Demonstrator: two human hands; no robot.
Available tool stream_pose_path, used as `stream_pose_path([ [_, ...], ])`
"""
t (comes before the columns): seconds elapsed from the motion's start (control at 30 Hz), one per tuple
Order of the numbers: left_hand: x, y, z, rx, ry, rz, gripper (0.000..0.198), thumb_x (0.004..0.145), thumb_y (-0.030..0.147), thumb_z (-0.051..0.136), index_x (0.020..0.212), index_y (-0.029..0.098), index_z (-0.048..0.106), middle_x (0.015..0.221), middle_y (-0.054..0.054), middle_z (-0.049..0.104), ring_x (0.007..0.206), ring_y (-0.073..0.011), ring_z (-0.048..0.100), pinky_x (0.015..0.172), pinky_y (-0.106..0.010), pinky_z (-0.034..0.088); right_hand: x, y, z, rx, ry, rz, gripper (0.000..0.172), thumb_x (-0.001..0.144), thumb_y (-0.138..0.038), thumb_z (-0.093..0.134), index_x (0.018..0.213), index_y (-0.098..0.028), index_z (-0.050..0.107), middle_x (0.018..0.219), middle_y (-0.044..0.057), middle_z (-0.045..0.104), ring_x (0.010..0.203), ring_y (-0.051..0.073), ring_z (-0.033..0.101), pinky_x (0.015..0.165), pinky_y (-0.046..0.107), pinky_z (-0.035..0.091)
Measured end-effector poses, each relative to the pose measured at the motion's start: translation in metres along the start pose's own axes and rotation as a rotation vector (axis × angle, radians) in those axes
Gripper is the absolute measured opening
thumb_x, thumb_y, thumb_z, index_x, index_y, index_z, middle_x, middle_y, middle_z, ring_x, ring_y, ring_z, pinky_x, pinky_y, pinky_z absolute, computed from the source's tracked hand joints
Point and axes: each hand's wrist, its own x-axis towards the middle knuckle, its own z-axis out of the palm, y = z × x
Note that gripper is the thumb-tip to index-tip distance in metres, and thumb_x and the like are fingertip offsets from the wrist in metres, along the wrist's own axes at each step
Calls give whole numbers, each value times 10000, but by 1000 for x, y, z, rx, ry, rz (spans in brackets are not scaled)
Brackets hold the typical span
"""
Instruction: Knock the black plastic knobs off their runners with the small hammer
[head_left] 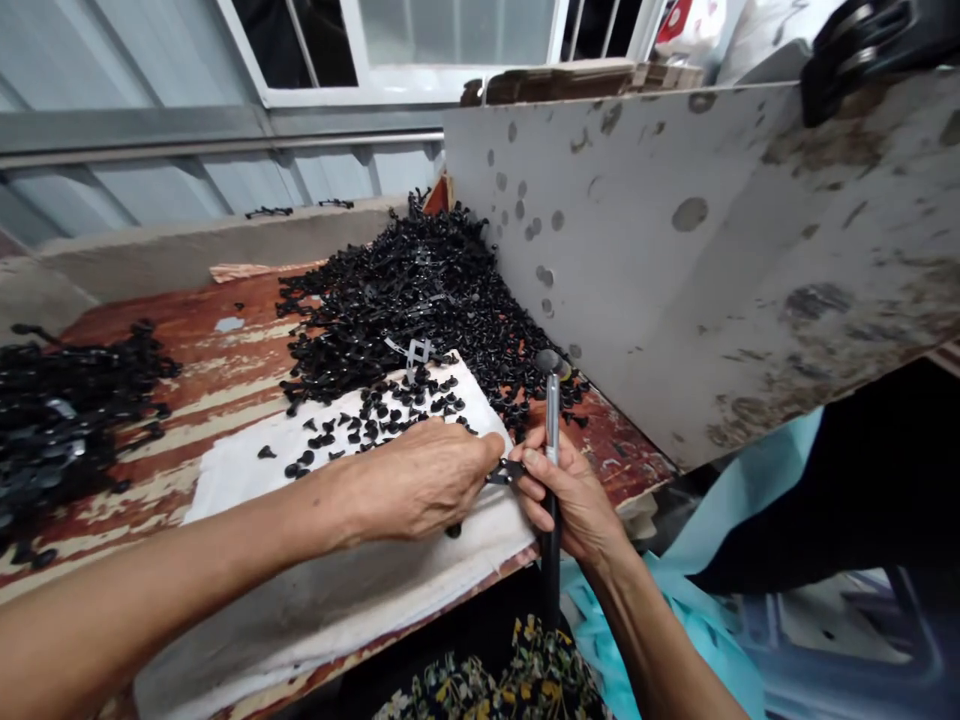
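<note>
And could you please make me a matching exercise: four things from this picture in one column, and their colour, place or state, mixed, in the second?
1. Cloth
2. Biggest heap
3. Board
4. Right hand

A. Upright, greyish, spotted
B. Holding a small dark piece
C. White, spread on the table
D. Black, toward the table's far corner

Pairs: 1-C; 2-D; 3-A; 4-B

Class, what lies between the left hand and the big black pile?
In the head view, loose black pieces on the white cloth lie between the left hand and the pile.
</note>
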Motion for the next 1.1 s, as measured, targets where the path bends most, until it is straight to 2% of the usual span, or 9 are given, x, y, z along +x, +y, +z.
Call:
stream_pose_path([
  [0.13, 4, -9, 7, -442, -96, -48, 326, 975, 354, 287, 905, 158, 538, 747, -44, 615, 554, -122, 501, 519, -228, 403, 0, -1, 0, -2, -8, -5, 375, 630, -287, 875, 789, -188, 551, 654, -57, 622, 399, 19, 385, 257, 87, 364],
  [0.2, 7, -11, 13, -649, -155, -109, 337, 951, 421, 339, 867, 155, 528, 747, -39, 627, 480, -89, 474, 461, -207, 373, 1, -1, -1, -4, -3, -13, 377, 634, -292, 873, 805, -188, 553, 699, -44, 646, 400, 18, 400, 258, 91, 368],
  [0.27, 8, -10, 20, -823, -118, -158, 337, 892, 481, 453, 820, 158, 517, 721, -28, 620, 436, -65, 426, 427, -196, 325, 1, -1, -1, -1, 12, -28, 393, 642, -311, 867, 851, -198, 554, 738, -40, 657, 405, 20, 428, 265, 93, 372],
  [0.37, 5, -9, 28, -947, 34, -193, 370, 820, 529, 552, 798, 163, 501, 689, -24, 622, 429, -56, 405, 410, -188, 277, 1, 0, -2, 1, 21, -41, 405, 682, -371, 836, 888, -223, 520, 577, -89, 585, 354, 24, 415, 279, 90, 362],
  [0.43, 3, -8, 32, -999, 105, -234, 373, 799, 528, 571, 799, 164, 492, 693, -31, 635, 425, -52, 404, 411, -187, 268, 0, 0, -3, -8, 16, -33, 405, 700, -402, 817, 865, -226, 492, 475, -111, 526, 304, 24, 387, 279, 90, 339],
  [0.53, 0, -7, 37, -1025, 138, -268, 380, 777, 529, 582, 803, 160, 493, 687, -33, 640, 405, -45, 380, 405, -191, 258, -1, -1, -3, -30, 10, -10, 414, 703, -432, 808, 863, -217, 493, 464, -94, 550, 270, 29, 391, 263, 93, 293],
  [0.8, 0, -5, 40, -1054, 104, -266, 419, 761, 550, 600, 831, 147, 506, 737, -46, 650, 430, -48, 399, 428, -205, 298, -2, -1, 0, -40, 30, 8, 418, 665, -427, 824, 810, -207, 500, 423, -119, 478, 269, 20, 354, 264, 101, 315],
  [0.93, 5, -2, 39, -1045, 29, -281, 424, 788, 539, 591, 910, 137, 533, 825, -78, 681, 462, -68, 462, 443, -215, 349, -3, -2, -1, -57, 22, 20, 379, 675, -411, 814, 837, -188, 554, 430, -102, 502, 262, 31, 388, 262, 105, 312],
  [1.1, 12, 5, 45, -1104, 22, -229, 364, 828, 495, 567, 837, 131, 580, 741, -51, 668, 405, -47, 437, 394, -188, 342, -8, -2, -4, -82, -21, 53, 339, 685, -384, 825, 847, -171, 617, 423, -95, 495, 266, 32, 396, 270, 105, 322],
])
